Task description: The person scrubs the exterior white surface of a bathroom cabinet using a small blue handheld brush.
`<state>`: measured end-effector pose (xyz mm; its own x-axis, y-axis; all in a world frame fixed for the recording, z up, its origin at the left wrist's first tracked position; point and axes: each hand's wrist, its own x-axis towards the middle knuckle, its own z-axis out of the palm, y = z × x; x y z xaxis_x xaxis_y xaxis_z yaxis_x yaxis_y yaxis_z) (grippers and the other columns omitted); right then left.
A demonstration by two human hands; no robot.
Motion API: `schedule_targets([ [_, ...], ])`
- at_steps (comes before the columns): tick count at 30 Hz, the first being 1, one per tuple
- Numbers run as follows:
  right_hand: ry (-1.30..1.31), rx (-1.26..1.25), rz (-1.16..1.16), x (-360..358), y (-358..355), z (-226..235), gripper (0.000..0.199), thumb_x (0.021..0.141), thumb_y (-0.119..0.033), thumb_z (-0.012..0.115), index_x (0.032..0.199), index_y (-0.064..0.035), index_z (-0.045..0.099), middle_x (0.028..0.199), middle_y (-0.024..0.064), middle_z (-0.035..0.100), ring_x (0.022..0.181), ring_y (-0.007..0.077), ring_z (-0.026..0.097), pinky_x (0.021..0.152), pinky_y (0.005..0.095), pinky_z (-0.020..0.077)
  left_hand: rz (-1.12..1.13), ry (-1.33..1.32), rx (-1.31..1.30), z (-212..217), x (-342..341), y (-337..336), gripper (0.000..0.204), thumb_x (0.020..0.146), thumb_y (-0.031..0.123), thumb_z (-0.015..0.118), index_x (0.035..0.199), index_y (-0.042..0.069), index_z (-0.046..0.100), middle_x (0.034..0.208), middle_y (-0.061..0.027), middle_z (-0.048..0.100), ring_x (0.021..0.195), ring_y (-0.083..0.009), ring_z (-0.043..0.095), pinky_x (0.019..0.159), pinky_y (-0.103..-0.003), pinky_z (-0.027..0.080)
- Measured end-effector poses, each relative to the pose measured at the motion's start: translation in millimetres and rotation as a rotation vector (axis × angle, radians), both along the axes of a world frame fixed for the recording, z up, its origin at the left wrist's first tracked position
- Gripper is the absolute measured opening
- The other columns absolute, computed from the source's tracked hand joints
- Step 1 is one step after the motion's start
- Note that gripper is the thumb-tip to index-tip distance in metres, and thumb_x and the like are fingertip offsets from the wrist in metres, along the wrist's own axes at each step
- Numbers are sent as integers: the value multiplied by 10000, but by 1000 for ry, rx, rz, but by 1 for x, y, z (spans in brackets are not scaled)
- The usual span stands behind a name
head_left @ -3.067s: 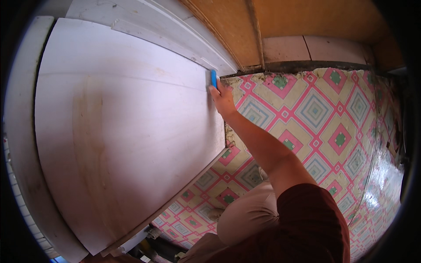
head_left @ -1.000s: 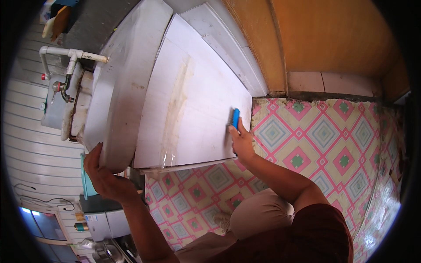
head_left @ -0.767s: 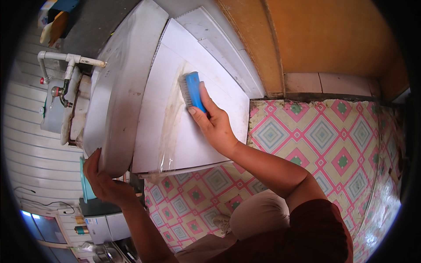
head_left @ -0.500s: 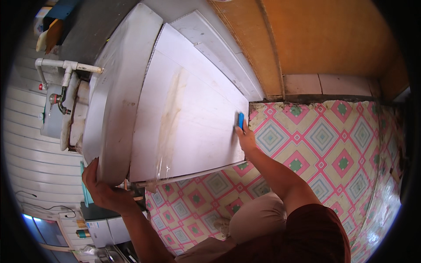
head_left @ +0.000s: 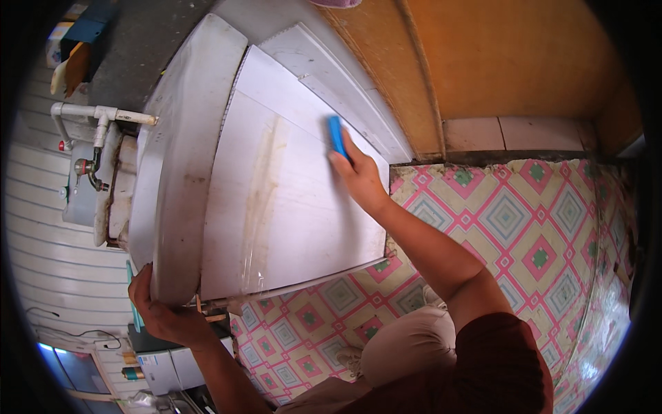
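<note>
My right hand is closed round one end of a slim blue block-like tool; its exact kind is unclear. The tool is over the upper right part of a large white panel, near its edge; I cannot tell whether it touches. A yellowish stain and clear tape run down the panel's left part. My left hand is closed round the near end of a thick white slab that stands along the panel's left side. Its fingers are partly hidden behind the slab.
White strips line the panel's far right edge, beside a brown wooden board. Patterned flooring spreads to the right and under me. At left are white pipes, a tap and a ribbed white wall.
My right hand has moved the blue tool up and left, from the panel's right edge farther along its surface. My left hand stays on the slab, slightly lower in view.
</note>
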<state>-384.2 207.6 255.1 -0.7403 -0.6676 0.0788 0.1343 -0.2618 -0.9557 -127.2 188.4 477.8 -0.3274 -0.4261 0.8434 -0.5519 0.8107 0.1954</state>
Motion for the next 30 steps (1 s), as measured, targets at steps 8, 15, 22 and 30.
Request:
schedule_targets([
  [8,-475,546,141,52,30,-144,626,872,-358,551,1379,-47,356,712,55,595,627,180,586,599,299,482,9,-104,-127,2,0,3,332,824,110,378,1008,-55,599,1024,-168,568,956,-299,538,841,-387,438],
  [15,-100,-134,24,19,11,48,588,906,-234,541,1384,20,312,635,1,480,592,73,423,549,201,376,-60,-73,-109,4,-11,7,330,894,179,361,995,-26,600,988,-154,571,912,-283,519,819,-382,411],
  [22,231,-317,12,63,29,112,590,888,-170,584,1402,-56,318,673,68,497,583,128,459,567,275,431,-85,-90,-137,10,-6,5,293,874,183,402,991,13,609,965,-117,597,913,-265,519,853,-399,385],
  [30,436,-290,7,82,53,102,597,844,-155,644,1381,-125,387,681,124,503,564,208,488,554,313,441,-54,-76,-108,11,-13,9,301,771,125,423,975,25,621,952,-109,609,906,-266,519,922,-416,344],
])
